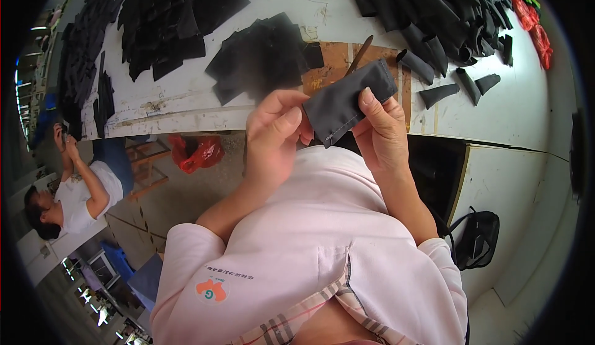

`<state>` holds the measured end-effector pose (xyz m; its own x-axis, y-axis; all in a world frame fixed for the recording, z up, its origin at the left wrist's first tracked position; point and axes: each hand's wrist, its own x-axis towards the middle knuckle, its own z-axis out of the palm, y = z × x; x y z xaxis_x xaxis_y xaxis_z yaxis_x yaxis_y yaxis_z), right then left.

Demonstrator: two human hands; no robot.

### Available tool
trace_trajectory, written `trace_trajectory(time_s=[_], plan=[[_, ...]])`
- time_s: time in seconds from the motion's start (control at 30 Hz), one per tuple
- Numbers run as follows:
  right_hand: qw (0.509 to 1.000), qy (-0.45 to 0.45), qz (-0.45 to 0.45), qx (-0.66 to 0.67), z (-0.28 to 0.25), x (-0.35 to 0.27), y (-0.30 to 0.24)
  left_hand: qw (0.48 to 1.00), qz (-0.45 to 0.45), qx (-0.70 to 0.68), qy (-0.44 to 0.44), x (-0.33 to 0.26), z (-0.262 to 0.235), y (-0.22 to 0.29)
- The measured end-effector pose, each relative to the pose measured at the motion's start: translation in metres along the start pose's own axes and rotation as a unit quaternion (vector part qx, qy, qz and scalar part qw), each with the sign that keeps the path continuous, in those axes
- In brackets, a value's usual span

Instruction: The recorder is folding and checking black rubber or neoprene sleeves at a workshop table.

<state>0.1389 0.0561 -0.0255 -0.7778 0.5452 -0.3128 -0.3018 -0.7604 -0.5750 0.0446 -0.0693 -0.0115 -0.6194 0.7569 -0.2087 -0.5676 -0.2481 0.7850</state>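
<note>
A small black fabric sleeve (338, 102) with a light line of stitching along one end is held up at a tilt before my chest. My right hand (383, 128) grips its right part, thumb pressed flat on the front and fingers behind. At its left edge, my left hand (276, 131) pinches with bent fingers; some of those fingertips are hidden by the cloth. Just beyond the sleeve, a brown pointed stick (361, 52) slants up over a worn brown board (331, 57) on the white table (204, 113).
Flat black cloth pieces (260, 54) lie beyond my left hand, with a larger stack (167, 23) farther left. Rolled black sleeves (427, 17) heap at the far right, near red plastic bags (533, 29). A black bag (478, 238) hangs at right. Another person (93, 184) sits at left.
</note>
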Motion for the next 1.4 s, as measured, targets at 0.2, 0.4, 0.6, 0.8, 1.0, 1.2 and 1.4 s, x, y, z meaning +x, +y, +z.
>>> trace_trajectory(time_s=[0.2, 0.4, 0.6, 0.8, 1.0, 1.2, 1.4], plan=[[1.0, 0.009, -0.003, -0.015, -0.005, -0.001, -0.002, 1.0, -0.01, -0.016, -0.009, 0.0, -0.002, -0.005], [0.999, 0.017, -0.001, -0.032, -0.006, 0.003, -0.004, 0.999, -0.032, -0.005, 0.004, 0.004, -0.003, -0.006], [0.998, 0.0, -0.025, -0.06, -0.005, 0.006, -0.004, 0.994, 0.015, 0.105, 0.011, 0.007, -0.005, -0.007], [0.993, -0.009, -0.033, -0.112, -0.013, 0.005, -0.003, 0.979, 0.019, 0.203, -0.003, 0.006, 0.006, -0.004], [0.983, 0.035, -0.061, -0.167, -0.015, -0.002, -0.002, 0.977, 0.026, 0.209, -0.043, 0.0, 0.018, -0.002], [0.961, 0.069, -0.069, -0.259, -0.02, 0.004, -0.002, 0.979, 0.033, 0.201, 0.016, 0.009, 0.015, -0.009], [0.67, 0.037, -0.13, -0.73, -0.007, -0.001, -0.033, 0.932, 0.133, 0.335, 0.039, 0.018, 0.013, -0.005]])
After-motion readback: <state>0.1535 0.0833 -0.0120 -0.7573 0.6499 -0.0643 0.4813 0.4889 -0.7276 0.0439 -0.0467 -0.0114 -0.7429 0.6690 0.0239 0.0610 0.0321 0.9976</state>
